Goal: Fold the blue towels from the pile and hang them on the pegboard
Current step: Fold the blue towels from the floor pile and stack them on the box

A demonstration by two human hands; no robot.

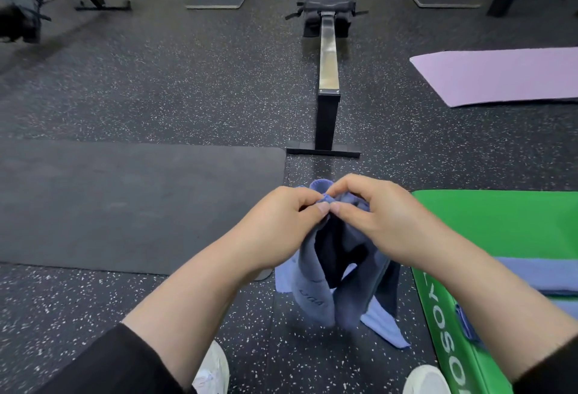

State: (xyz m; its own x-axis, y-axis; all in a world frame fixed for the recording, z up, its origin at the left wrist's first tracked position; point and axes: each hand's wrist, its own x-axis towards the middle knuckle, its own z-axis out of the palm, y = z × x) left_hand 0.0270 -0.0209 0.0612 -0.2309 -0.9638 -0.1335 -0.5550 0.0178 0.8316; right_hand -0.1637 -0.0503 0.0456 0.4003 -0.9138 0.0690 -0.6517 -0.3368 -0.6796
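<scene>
A blue towel (316,293) hangs in front of me, bunched at its top edge. My left hand (289,220) and my right hand (372,212) pinch that top edge side by side, thumbs nearly touching. The towel's lower folds droop toward the floor. A lighter blue towel (383,329) lies on the floor behind and under it. More blue towels (538,271) lie on the green box (500,224) at the right. No pegboard is in view.
A rowing machine (327,80) stretches away straight ahead, its foot just beyond my hands. A dark mat (125,202) lies at the left, a purple mat (500,77) at the far right. Racks and stands line the back wall. My white shoes (212,371) show below.
</scene>
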